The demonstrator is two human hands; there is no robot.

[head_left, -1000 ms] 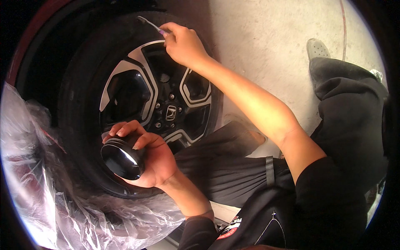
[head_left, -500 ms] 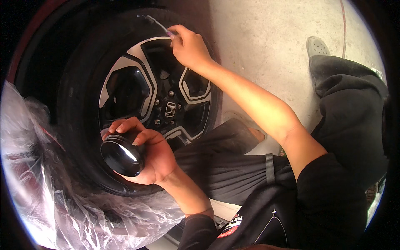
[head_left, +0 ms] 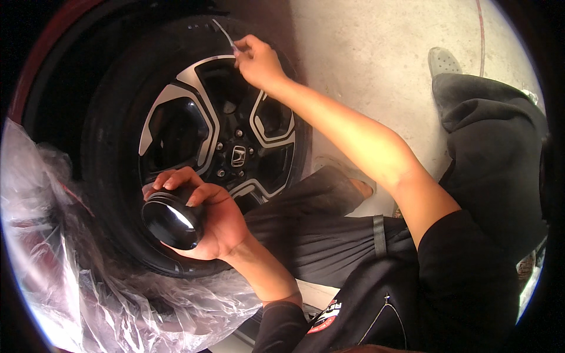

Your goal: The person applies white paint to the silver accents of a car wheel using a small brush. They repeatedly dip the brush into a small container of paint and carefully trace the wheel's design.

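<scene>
Two hands are working at a car wheel [head_left: 223, 147]: my left hand [head_left: 206, 220] is gripping a black jar [head_left: 172, 219] against the tyre's lower edge, my right hand [head_left: 259, 59] is pinching a thin brush [head_left: 223, 34] at its upper rim.

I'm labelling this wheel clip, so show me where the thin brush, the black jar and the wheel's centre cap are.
thin brush [head_left: 223, 34], head view, on its pale slender shaft above the right hand's fingers.
black jar [head_left: 172, 217], head view, on its dark open mouth in the left hand.
centre cap [head_left: 238, 156], head view, on the middle of the hub emblem.
</scene>
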